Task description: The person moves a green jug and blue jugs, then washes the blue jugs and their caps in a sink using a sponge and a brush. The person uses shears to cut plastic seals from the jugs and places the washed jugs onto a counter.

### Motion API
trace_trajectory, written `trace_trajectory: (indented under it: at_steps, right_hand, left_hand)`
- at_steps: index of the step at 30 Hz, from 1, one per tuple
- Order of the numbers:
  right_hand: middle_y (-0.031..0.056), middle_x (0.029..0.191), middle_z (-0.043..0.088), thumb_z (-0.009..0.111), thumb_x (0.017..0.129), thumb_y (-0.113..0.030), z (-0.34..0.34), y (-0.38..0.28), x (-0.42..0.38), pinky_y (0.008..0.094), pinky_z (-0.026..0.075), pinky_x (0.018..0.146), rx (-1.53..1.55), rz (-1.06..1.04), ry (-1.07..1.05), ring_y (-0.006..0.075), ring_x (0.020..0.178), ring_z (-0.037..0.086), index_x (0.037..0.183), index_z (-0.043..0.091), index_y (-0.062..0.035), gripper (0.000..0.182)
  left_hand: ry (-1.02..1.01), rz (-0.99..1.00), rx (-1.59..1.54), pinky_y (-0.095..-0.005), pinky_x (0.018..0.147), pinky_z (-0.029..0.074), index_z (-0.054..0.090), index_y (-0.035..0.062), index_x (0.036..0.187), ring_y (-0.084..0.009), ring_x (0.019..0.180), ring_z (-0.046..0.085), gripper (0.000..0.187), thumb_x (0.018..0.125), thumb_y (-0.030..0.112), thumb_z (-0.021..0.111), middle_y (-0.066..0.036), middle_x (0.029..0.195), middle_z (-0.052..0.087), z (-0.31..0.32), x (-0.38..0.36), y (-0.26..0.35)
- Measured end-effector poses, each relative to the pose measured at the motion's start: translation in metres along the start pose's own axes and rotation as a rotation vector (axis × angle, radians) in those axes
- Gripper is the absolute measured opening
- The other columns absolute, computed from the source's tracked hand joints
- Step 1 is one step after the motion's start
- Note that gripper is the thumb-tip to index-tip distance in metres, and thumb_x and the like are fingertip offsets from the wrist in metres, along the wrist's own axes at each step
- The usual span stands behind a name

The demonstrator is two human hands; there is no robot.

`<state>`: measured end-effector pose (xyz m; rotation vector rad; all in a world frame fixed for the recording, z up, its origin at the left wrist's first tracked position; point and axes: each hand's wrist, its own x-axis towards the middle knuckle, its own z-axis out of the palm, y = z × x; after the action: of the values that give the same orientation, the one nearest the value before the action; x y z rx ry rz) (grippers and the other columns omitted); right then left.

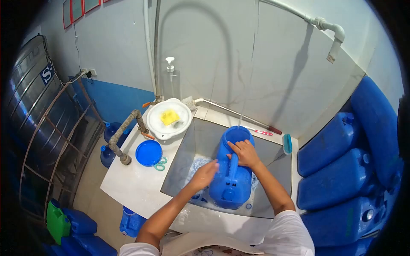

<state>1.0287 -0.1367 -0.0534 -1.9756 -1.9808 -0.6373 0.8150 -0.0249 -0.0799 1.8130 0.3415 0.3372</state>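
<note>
Blue plastic jug [230, 187] is held within the sink [181, 164] by the right hand [243, 153], curled round the upper end of its handle [233, 168]; the left hand [206, 175], blurred, is loosely opened just beside. Probably stiff, slippery when wet, it is best gripped there.

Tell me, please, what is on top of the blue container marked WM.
On the blue container: the right hand at its handle, black letters and a blue cap. The surface beneath that hand is hidden. The blurred left hand is by one side; contact is unclear.
</note>
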Motion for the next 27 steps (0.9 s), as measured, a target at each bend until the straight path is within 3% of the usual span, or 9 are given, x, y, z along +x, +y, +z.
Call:
trace_trajectory:
  at_steps: [4,7,10,13,18,20,21,24,27]
  right_hand:
    - [0.0131,0.067,0.060,0.066,0.068,-0.033,-0.037,-0.008,0.061,0.0378,0.038,0.061,-0.082,0.038,0.082,0.0278,0.062,0.057,0.098,0.061,-0.0046,0.042]
    - [0.0175,0.070,0.062,0.064,0.059,-0.019,-0.117,0.001,0.142,0.0462,0.044,0.058,-0.078,0.186,0.164,0.0353,0.069,0.060,0.079,0.060,-0.0067,0.024]
    - [0.0186,0.076,0.064,0.064,0.063,-0.025,-0.195,0.002,0.190,0.0470,0.048,0.067,-0.077,0.327,0.332,0.0370,0.076,0.062,0.087,0.064,-0.0064,0.030]
    - [0.0199,0.084,0.065,0.067,0.066,-0.038,-0.207,0.034,0.208,0.0452,0.049,0.070,0.001,0.386,0.269,0.0371,0.080,0.063,0.097,0.065,-0.0060,0.045]
    - [0.0231,0.088,0.065,0.065,0.067,-0.053,-0.167,0.040,0.218,0.0459,0.050,0.073,-0.043,0.539,-0.025,0.0394,0.082,0.063,0.097,0.067,-0.0033,0.059]
    - [0.0243,0.088,0.065,0.064,0.068,-0.055,-0.178,0.015,0.222,0.0465,0.049,0.074,-0.068,0.633,-0.163,0.0402,0.083,0.063,0.095,0.068,-0.0021,0.059]
    - [0.0251,0.087,0.065,0.063,0.069,-0.052,-0.183,0.007,0.223,0.0470,0.049,0.074,-0.004,0.671,-0.082,0.0408,0.083,0.063,0.091,0.068,-0.0013,0.056]
    - [0.0256,0.086,0.064,0.062,0.070,-0.046,-0.186,0.021,0.221,0.0474,0.049,0.075,0.069,0.722,0.103,0.0410,0.083,0.063,0.088,0.068,-0.0006,0.049]
    - [0.0250,0.086,0.065,0.062,0.069,-0.038,-0.183,0.028,0.212,0.0472,0.049,0.076,0.133,0.698,0.261,0.0400,0.083,0.064,0.088,0.068,-0.0001,0.043]
  left_hand:
    - [0.283,-0.550,-0.381,-0.0285,0.084,0.042,0.051,0.0032,0.121,-0.0203,0.098,0.057,0.048,0.096,0.040,0.034,-0.011,0.111,0.061,-0.050,-0.033,-0.079]
    - [0.309,-0.604,-0.438,-0.0330,0.082,0.046,0.051,0.0002,0.120,-0.0192,0.099,0.058,0.057,0.093,0.049,0.038,-0.010,0.103,0.062,-0.076,-0.039,-0.110]
    - [0.247,-0.476,-0.816,-0.0333,0.080,0.048,0.048,0.0021,0.121,-0.0211,0.101,0.058,0.056,0.094,0.049,0.033,-0.011,0.111,0.059,-0.093,-0.035,-0.068]
    - [0.266,-0.341,-1.146,-0.0333,0.080,0.052,0.047,0.0081,0.121,-0.0178,0.097,0.060,0.050,0.096,0.047,0.027,-0.008,0.112,0.059,-0.083,-0.050,-0.029]
    - [0.042,-0.458,-1.337,-0.0435,0.097,0.036,0.042,0.0119,0.130,-0.0244,0.119,0.044,0.059,0.089,0.055,0.036,-0.010,0.125,0.051,-0.103,-0.151,-0.007]
    - [0.393,-0.457,-1.126,-0.0462,0.098,0.039,0.039,0.0010,0.131,-0.0293,0.114,0.050,0.072,0.087,0.058,0.036,-0.016,0.126,0.050,-0.150,-0.173,0.018]
    - [0.358,-0.266,-1.050,-0.0448,0.098,0.041,0.040,-0.0033,0.128,-0.0298,0.111,0.053,0.073,0.088,0.057,0.035,-0.019,0.124,0.052,-0.173,-0.179,0.045]
    - [0.507,-0.080,-0.876,-0.0391,0.097,0.043,0.043,0.0010,0.126,-0.0253,0.110,0.054,0.054,0.095,0.045,0.037,-0.014,0.120,0.055,-0.183,-0.166,0.074]
    - [0.569,-0.033,-1.031,-0.0383,0.098,0.041,0.044,0.0033,0.125,-0.0234,0.110,0.053,0.053,0.093,0.045,0.043,-0.011,0.121,0.055,-0.135,-0.139,0.031]
